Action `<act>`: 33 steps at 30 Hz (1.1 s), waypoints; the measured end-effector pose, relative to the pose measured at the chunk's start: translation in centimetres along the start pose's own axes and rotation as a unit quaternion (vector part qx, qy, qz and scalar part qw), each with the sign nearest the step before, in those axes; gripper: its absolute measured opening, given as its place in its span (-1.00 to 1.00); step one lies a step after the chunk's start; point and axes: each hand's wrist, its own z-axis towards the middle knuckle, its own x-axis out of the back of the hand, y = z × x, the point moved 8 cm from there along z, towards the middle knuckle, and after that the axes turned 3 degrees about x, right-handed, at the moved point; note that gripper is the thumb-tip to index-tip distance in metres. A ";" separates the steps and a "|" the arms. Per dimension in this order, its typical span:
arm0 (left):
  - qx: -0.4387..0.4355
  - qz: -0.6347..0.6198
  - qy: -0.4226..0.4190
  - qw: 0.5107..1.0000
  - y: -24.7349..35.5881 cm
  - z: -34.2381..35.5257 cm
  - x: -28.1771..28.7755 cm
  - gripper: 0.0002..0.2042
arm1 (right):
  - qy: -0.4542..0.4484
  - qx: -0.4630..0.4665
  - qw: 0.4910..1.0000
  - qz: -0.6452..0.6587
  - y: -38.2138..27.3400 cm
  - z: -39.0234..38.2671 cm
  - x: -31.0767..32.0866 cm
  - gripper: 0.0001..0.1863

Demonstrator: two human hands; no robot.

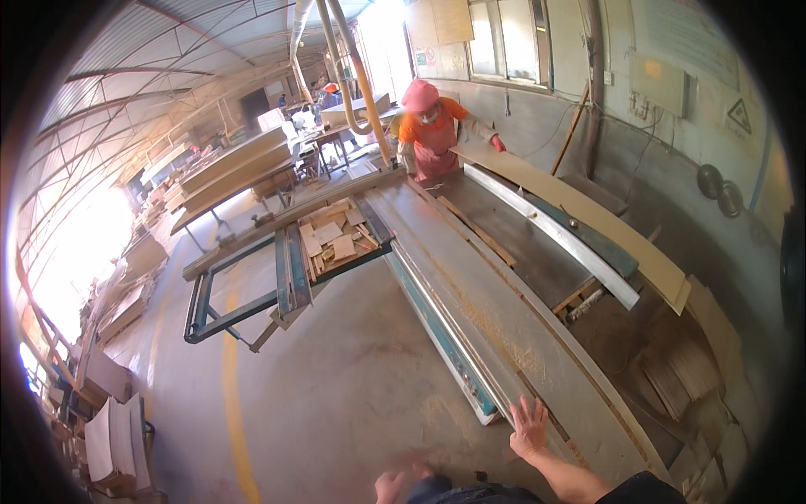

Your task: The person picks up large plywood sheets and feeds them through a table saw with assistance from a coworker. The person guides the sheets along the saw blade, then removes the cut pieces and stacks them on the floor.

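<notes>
Right grip (pixel 528 430) spread wide on near end of long grey flat worktop (pixel 537 353), left grip (pixel 391 486) nearer, left, state cannot be told

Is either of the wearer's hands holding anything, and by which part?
The right hand shows nothing held; it rests, open, on the near end of the long table. The left hand is too blurred to tell.

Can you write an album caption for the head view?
Right hand on a long worktable; a co-worker in pink cap beyond, beside a tan board.
</notes>
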 end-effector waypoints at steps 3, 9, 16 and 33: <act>0.011 0.001 0.023 1.000 0.6 -1.1 -0.6 -0.62 | 0.020 0.010 1.000 0.007 -0.4 0.1 0.8 -0.20; 0.015 0.038 0.045 0.998 2.7 -2.8 -0.2 -0.61 | 0.033 0.012 0.999 0.020 0.7 -0.4 0.5 -0.26; 0.110 0.020 0.047 0.993 -2.1 -3.7 3.0 -0.59 | 0.033 0.029 0.998 0.050 0.3 -0.6 0.2 -0.28; -0.123 -0.025 0.100 0.987 22.9 33.9 14.1 -0.69 | 0.027 -0.013 0.999 0.019 -1.6 4.5 -2.0 -0.39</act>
